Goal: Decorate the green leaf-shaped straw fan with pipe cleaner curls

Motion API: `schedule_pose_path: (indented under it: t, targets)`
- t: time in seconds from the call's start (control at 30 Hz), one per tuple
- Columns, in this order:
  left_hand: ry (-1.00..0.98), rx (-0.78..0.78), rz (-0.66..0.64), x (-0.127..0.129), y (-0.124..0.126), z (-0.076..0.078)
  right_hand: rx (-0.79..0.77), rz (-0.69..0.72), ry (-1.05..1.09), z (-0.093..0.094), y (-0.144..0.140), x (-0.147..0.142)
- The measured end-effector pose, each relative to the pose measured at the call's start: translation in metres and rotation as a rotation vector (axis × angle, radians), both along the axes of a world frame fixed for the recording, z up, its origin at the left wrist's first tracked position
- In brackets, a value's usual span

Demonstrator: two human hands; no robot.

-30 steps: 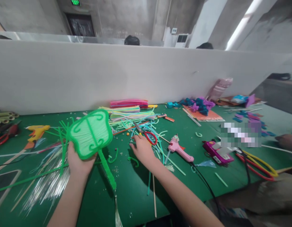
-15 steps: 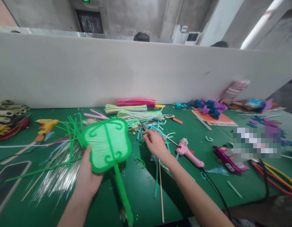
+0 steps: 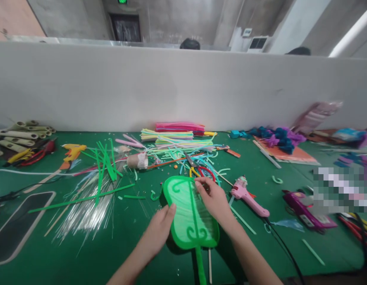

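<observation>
A green hand fan (image 3: 185, 215) with a fuzzy rim, a centre line and curled trims is tilted over the table, handle toward me. My left hand (image 3: 159, 225) grips its left edge, thumb on the face and fingers behind. At the upper right edge, my right hand (image 3: 211, 196) is closed on the fan with thumb and fingertips near the rim; it covers that corner, so any curl there is hidden. Just beyond the fan, scissors (image 3: 205, 172) with red and yellow handles lie on the table. A loose green curl (image 3: 154, 195) rests left of the fan.
Pipe cleaner bundles (image 3: 171, 136) lie at the back by the white partition (image 3: 142, 87). To the right are a pink glue gun (image 3: 250, 200) and a purple device (image 3: 306, 209). Green strips (image 3: 104, 162), a yellow glue gun (image 3: 73, 152) and a phone (image 3: 23, 225) lie left.
The fan has moved right and closer to me in my left hand. My right hand has let go of the scissors and come onto the fan's upper right edge. The view has shifted left.
</observation>
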State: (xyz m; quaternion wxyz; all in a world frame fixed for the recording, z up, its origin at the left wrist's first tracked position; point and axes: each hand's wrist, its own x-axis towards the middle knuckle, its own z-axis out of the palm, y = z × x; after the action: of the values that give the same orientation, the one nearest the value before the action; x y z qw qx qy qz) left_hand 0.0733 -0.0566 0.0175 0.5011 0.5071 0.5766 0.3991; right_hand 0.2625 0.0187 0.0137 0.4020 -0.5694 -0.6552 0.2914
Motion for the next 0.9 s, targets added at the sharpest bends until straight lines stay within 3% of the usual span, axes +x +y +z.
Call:
schedule_pose_path:
  t: [0.17,0.23,0.33,0.43,0.57,0.73,0.77,0.83,0.9]
  targets:
    - [0.328,0.271,0.186,-0.086,0.065,0.027,-0.009,0.021,-0.038,0.004,0.002,0.004]
    - [0.425,0.395,0.155,-0.110,0.097,0.033,-0.012,0.037,-0.053,0.007,0.004,0.004]
    - [0.526,0.496,0.047,-0.125,0.134,0.028,-0.016,0.077,-0.071,0.014,0.011,-0.001]
    - [0.589,0.531,-0.008,-0.127,0.151,0.015,-0.024,0.131,-0.065,0.026,0.018,-0.008]
    - [0.624,0.583,0.044,-0.135,0.144,0.004,-0.011,0.213,-0.015,0.042,0.019,-0.020]
    - [0.552,0.689,0.121,-0.128,0.108,0.000,0.017,0.244,0.136,0.053,0.010,-0.039]
    - [0.508,0.707,0.155,-0.123,0.100,-0.001,0.023,0.245,0.165,0.055,0.009,-0.043]
    - [0.230,0.670,0.269,-0.110,0.086,-0.003,0.038,0.247,0.206,0.056,0.006,-0.051]
    - [0.096,0.659,0.295,-0.098,0.076,-0.004,0.057,0.250,0.241,0.058,0.005,-0.059]
